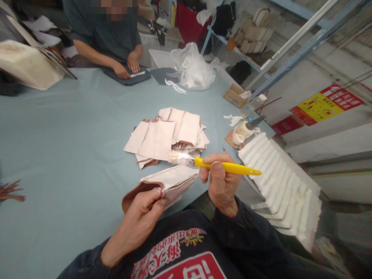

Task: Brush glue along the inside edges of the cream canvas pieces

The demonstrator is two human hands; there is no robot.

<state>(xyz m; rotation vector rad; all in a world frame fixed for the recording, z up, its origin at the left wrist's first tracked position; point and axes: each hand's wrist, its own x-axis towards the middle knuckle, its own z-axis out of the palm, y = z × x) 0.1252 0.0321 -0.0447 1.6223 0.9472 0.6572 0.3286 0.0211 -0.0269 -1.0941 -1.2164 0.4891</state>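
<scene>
My right hand grips a yellow-handled brush whose pale bristles point left, just above a folded piece. That piece, white on one side and brown leather-like on the other, is pinched at its edge by my left hand. Beyond it lies a pile of similar white pieces with brown edges, stacked on the table. Whether the bristles touch the held piece, I cannot tell.
A blue-grey table spreads ahead. White layered sheets lie at right, near a glue-smeared container and a small cardboard box. Across the table, a person's hands rest on dark material beside a plastic bag.
</scene>
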